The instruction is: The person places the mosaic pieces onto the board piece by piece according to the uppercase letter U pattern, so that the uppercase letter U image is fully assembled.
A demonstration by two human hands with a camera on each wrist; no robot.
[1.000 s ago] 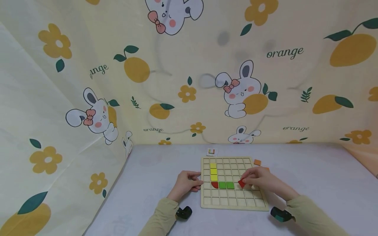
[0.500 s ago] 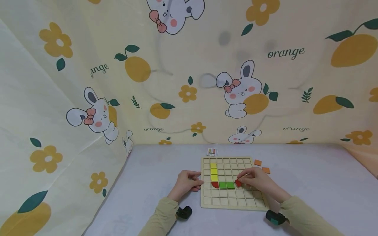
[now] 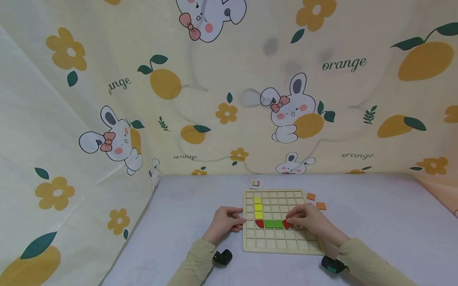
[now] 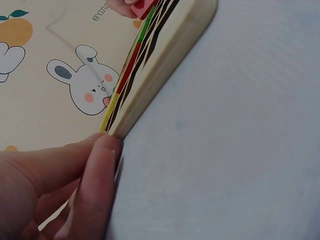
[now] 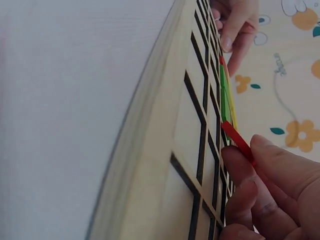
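Note:
A square wooden grid board [image 3: 282,251] lies on the table. My left hand [image 3: 224,222] grips its left edge, thumb and finger meeting at the rim in the left wrist view. Between thumb and forefinger, my right hand [image 3: 311,219] pinches a red tile [image 5: 239,141]. That tile is tilted, its lower end right at the end of the green tiles [image 3: 273,224] in the grid. Left of the green ones sits a red tile with a rounded corner [image 3: 259,224]. Yellow tiles [image 3: 258,207] run up the column above it. Fingers partly cover the held tile in the head view.
Two orange tiles [image 3: 321,205] lie on the table past the board's right edge. Behind the board is a small card [image 3: 256,184] with a coloured grid pattern. A printed curtain [image 3: 200,115] hangs at the back and left of the table.
My right hand has moved left with the red tile, bringing it from a little way off up to the green tiles. The left hand has stayed at the board's edge.

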